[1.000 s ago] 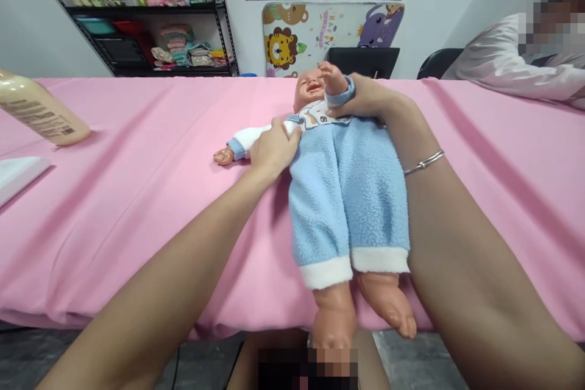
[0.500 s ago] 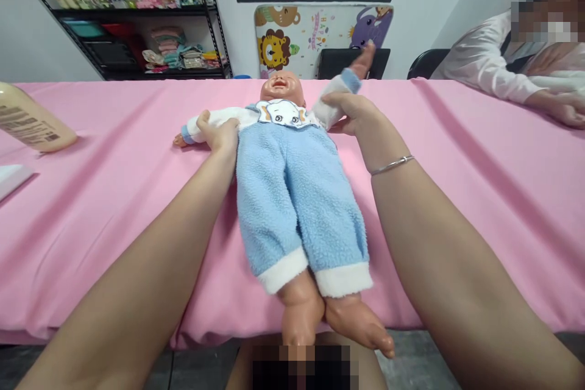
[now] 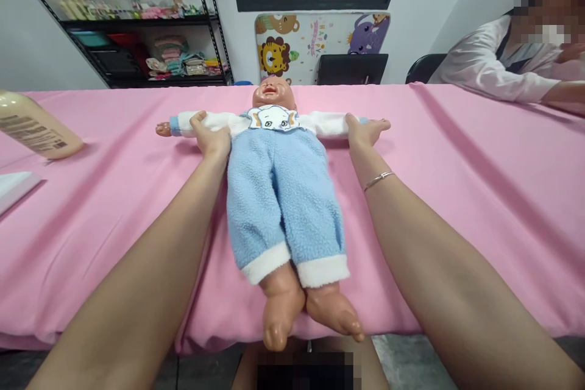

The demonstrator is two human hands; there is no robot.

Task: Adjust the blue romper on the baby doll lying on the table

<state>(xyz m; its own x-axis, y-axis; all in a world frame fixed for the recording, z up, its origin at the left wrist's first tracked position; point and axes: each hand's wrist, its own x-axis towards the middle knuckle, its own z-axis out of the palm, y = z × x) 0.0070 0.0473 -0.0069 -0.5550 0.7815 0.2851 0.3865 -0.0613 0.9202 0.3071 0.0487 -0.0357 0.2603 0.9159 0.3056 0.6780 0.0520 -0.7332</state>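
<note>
One doll [image 3: 278, 183] lies on its back on the pink worktop [image 3: 457, 195], feet over the edge. The left hand [image 3: 212, 137] grips one doll arm. The right hand [image 3: 363, 131] presses the other, hiding its hand. One bottle [image 3: 34, 128] is cut off.

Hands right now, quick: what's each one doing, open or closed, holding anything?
Left hand: closed around the sleeved arm of the baby doll.
Right hand: lies on the doll's other sleeved arm; grip cannot be told.
</note>
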